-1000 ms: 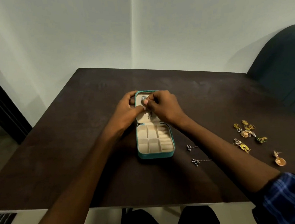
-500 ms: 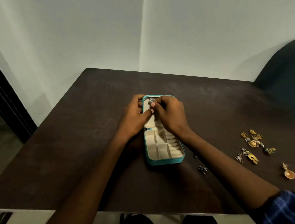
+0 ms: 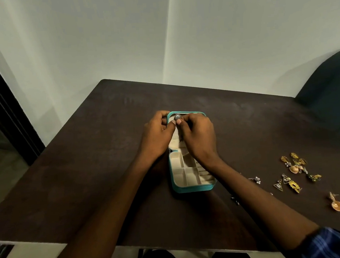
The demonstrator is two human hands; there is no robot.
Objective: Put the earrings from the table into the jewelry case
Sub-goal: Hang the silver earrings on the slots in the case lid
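A teal jewelry case [image 3: 193,188] lies open in the middle of the dark table [image 3: 99,176], its cream compartments nearest me and its lid flat beyond. A round silver earring [image 3: 177,116] sits against the lid's far end. My left hand [image 3: 158,134] grips the lid's left edge, thumb by the earring. My right hand [image 3: 199,136] pinches the earring from the right. To the right lie several gold earrings [image 3: 293,164], a triangular earring [image 3: 278,186] and a gold round earring [image 3: 337,204].
Small silver earrings [image 3: 256,180] and a dark earring [image 3: 235,200] lie beside my right forearm. A dark chair [image 3: 332,94] stands at the table's right. White walls meet behind the table, and a dark door frame [image 3: 0,106] is on the left.
Both hands stay at the case lid on the silver earring. The view has shifted, so the case and the loose earrings appear further right and lower.
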